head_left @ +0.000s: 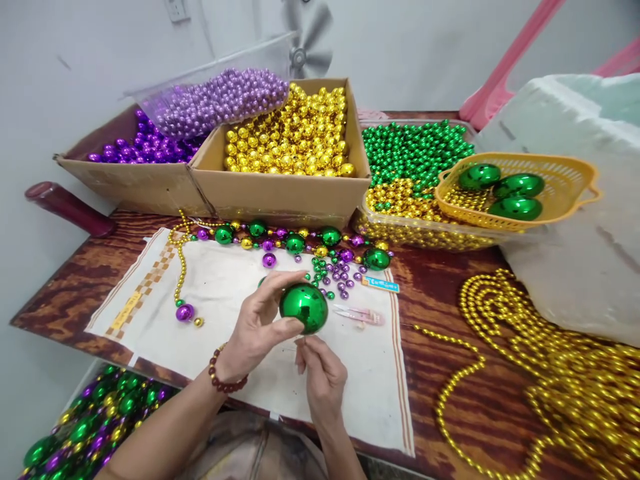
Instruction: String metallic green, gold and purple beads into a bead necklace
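My left hand (256,328) grips a large shiny green ball (306,308) between thumb and fingers, above the white cloth (200,347). Just below the ball, my right hand (324,379) is closed in a pinch; something thin seems to be between the fingertips, too small to make out. Small loose green and purple beads (341,273) lie behind the ball. To its right rest pink-handled thread snips (363,315) and a blue packet (381,285). A strand of green, purple and gold balls (295,244) runs along the back of the cloth.
Cardboard boxes of purple beads (125,152) and gold beads (280,148) stand behind. Right of them is a bin of green beads (415,150), with a yellow basket (565,183) on it. Gold bead chains (575,387) cover the right side. A dark red bottle (73,210) stands left.
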Action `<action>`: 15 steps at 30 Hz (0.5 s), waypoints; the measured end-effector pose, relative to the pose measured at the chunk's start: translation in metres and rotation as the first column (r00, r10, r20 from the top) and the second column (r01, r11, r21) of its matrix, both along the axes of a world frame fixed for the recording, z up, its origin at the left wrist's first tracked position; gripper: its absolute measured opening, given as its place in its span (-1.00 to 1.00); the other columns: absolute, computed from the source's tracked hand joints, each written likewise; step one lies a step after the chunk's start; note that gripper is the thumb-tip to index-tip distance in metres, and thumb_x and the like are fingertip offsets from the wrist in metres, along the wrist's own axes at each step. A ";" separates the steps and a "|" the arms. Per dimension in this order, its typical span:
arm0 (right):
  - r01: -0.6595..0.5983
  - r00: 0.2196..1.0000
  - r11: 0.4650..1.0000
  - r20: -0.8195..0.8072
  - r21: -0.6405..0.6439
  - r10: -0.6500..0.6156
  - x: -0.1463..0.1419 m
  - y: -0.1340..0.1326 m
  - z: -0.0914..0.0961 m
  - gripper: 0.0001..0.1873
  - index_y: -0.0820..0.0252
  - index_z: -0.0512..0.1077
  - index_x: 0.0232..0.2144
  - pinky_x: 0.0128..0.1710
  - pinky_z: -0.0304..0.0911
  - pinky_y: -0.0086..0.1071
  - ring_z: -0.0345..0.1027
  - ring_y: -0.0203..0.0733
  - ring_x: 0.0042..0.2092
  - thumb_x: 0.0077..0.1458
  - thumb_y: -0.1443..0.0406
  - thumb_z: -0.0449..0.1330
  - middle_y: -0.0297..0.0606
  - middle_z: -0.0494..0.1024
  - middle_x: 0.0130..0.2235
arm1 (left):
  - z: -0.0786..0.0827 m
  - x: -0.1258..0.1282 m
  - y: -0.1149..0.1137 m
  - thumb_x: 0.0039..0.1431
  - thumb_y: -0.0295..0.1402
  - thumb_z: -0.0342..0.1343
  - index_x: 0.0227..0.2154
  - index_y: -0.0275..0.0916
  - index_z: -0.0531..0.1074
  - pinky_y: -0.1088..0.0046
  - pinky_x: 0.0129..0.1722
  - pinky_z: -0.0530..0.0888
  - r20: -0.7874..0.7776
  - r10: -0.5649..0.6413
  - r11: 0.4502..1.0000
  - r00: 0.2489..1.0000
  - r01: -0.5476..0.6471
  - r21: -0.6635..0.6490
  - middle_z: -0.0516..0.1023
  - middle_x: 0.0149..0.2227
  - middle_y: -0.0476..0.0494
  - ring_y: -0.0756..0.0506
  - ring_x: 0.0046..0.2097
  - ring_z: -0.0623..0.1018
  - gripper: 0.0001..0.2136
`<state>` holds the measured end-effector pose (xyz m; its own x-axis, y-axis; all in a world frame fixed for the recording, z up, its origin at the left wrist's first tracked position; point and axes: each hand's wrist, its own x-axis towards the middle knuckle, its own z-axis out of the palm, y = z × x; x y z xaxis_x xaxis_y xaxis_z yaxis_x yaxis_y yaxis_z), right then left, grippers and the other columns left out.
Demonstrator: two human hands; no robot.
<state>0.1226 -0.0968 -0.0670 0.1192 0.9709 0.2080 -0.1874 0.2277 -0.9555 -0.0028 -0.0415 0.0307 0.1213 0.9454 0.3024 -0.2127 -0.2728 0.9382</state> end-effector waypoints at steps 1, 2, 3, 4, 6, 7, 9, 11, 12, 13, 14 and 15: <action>0.006 1.000 1.000 -0.008 0.000 -0.006 0.001 0.000 -0.001 -0.80 0.16 0.58 -0.29 -0.58 0.18 -0.48 0.25 -0.35 -0.55 0.28 0.36 0.14 -0.38 0.40 -0.54 | -0.001 -0.002 -0.001 0.20 -0.18 0.24 0.16 -0.06 0.43 0.33 0.08 0.46 0.022 -0.046 0.999 0.999 0.046 -0.015 0.47 0.09 -0.22 -0.19 0.11 0.47 -0.54; 0.014 1.000 1.000 -0.009 0.000 -0.014 0.002 0.000 -0.001 -0.80 0.16 0.58 -0.29 -0.59 0.18 -0.48 0.25 -0.35 -0.55 0.27 0.37 0.14 -0.39 0.40 -0.54 | -0.003 -0.003 -0.003 0.23 -0.20 0.21 0.17 -0.06 0.41 0.28 0.11 0.45 0.037 -0.075 0.996 0.996 0.077 -0.035 0.47 0.12 -0.24 -0.21 0.14 0.47 -0.55; 0.024 1.000 1.000 -0.003 0.000 -0.024 0.003 0.000 -0.002 -0.80 0.16 0.59 -0.28 -0.59 0.17 -0.49 0.25 -0.35 -0.55 0.27 0.38 0.14 -0.38 0.40 -0.53 | -0.004 -0.004 -0.005 0.24 -0.21 0.19 0.18 -0.08 0.40 0.25 0.14 0.44 0.043 -0.086 0.995 0.995 0.088 -0.056 0.46 0.15 -0.26 -0.22 0.17 0.45 -0.56; 0.030 1.000 1.000 0.011 0.001 -0.030 0.003 -0.001 -0.002 -0.79 0.16 0.59 -0.27 -0.58 0.17 -0.48 0.25 -0.35 -0.54 0.27 0.38 0.13 -0.38 0.40 -0.53 | -0.004 -0.003 -0.007 0.24 -0.19 0.20 0.18 -0.09 0.40 0.22 0.15 0.43 0.039 -0.080 0.994 0.996 0.083 -0.073 0.44 0.18 -0.27 -0.24 0.19 0.44 -0.55; 0.035 0.998 0.999 0.045 0.003 -0.035 0.003 -0.002 -0.002 -0.79 0.16 0.59 -0.26 -0.55 0.19 -0.47 0.25 -0.34 -0.53 0.28 0.37 0.13 -0.38 0.40 -0.52 | -0.004 0.001 -0.010 0.15 -0.12 0.27 0.15 -0.10 0.42 0.23 0.14 0.45 0.012 -0.013 0.997 1.000 0.014 -0.079 0.40 0.18 -0.27 -0.26 0.18 0.43 -0.50; 0.036 0.998 0.999 0.060 0.000 -0.036 0.002 -0.003 -0.002 -0.79 0.16 0.58 -0.26 -0.54 0.19 -0.46 0.25 -0.34 -0.53 0.28 0.36 0.12 -0.38 0.39 -0.52 | -0.004 0.004 -0.011 0.09 -0.09 0.31 0.13 -0.10 0.43 0.25 0.11 0.47 -0.010 0.039 0.997 0.999 -0.039 -0.072 0.39 0.17 -0.26 -0.26 0.16 0.44 -0.46; 0.038 0.997 0.999 0.065 -0.017 -0.037 0.000 -0.005 -0.002 -0.79 0.16 0.58 -0.27 -0.52 0.19 -0.45 0.24 -0.33 -0.52 0.28 0.35 0.12 -0.38 0.38 -0.53 | -0.003 0.009 -0.011 0.03 -0.10 0.36 0.08 -0.09 0.46 0.30 0.06 0.49 -0.062 0.136 0.988 0.989 -0.140 -0.058 0.40 0.11 -0.22 -0.22 0.11 0.45 -0.46; 0.031 0.999 0.999 0.029 -0.044 -0.030 -0.001 -0.007 -0.002 -0.79 0.17 0.57 -0.29 -0.54 0.18 -0.46 0.23 -0.34 -0.53 0.28 0.33 0.13 -0.39 0.36 -0.54 | -0.003 0.012 -0.010 0.05 -0.15 0.35 0.06 -0.10 0.47 0.35 0.02 0.51 -0.069 0.169 0.983 0.983 -0.174 -0.066 0.42 0.06 -0.20 -0.18 0.06 0.46 -0.51; 0.025 1.000 0.998 0.002 -0.061 -0.025 -0.001 -0.007 -0.002 -0.79 0.18 0.57 -0.30 -0.55 0.17 -0.46 0.22 -0.34 -0.55 0.28 0.33 0.13 -0.39 0.36 -0.55 | -0.004 0.012 -0.010 0.07 -0.16 0.34 0.06 -0.10 0.46 0.36 0.00 0.52 -0.044 0.163 0.983 0.986 -0.166 -0.080 0.44 0.04 -0.20 -0.18 0.05 0.48 -0.52; 0.018 1.000 0.997 -0.025 -0.077 -0.020 -0.001 -0.008 -0.002 -0.79 0.19 0.57 -0.30 -0.57 0.16 -0.46 0.21 -0.35 -0.56 0.28 0.32 0.13 -0.38 0.37 -0.55 | -0.005 0.012 -0.009 0.07 -0.17 0.34 0.06 -0.11 0.45 0.37 -0.03 0.53 -0.005 0.150 0.984 0.989 -0.150 -0.097 0.47 0.02 -0.21 -0.17 0.03 0.49 -0.52; 0.009 0.999 0.996 -0.048 -0.089 -0.013 0.000 -0.009 -0.002 -0.79 0.20 0.57 -0.31 -0.58 0.14 -0.47 0.20 -0.35 -0.57 0.28 0.32 0.13 -0.38 0.37 -0.56 | -0.006 0.011 -0.008 0.07 -0.17 0.34 0.05 -0.12 0.45 0.38 -0.06 0.53 0.039 0.133 0.985 0.990 -0.128 -0.114 0.49 0.01 -0.21 -0.16 0.00 0.51 -0.53; -0.003 0.998 0.995 -0.062 -0.097 -0.003 0.001 -0.009 -0.002 -0.79 0.20 0.56 -0.32 -0.59 0.14 -0.47 0.20 -0.35 -0.57 0.28 0.31 0.13 -0.38 0.37 -0.56 | -0.007 0.010 -0.008 0.06 -0.17 0.35 0.03 -0.13 0.45 0.38 -0.08 0.54 0.080 0.114 0.986 0.990 -0.103 -0.130 0.50 0.00 -0.22 -0.15 -0.02 0.52 -0.54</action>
<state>0.1232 -0.1060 -0.0693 0.1289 0.9861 0.1046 -0.2467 0.1340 -0.9598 0.0073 -0.0495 0.0239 -0.0060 0.9826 0.1857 -0.2706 -0.1803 0.9456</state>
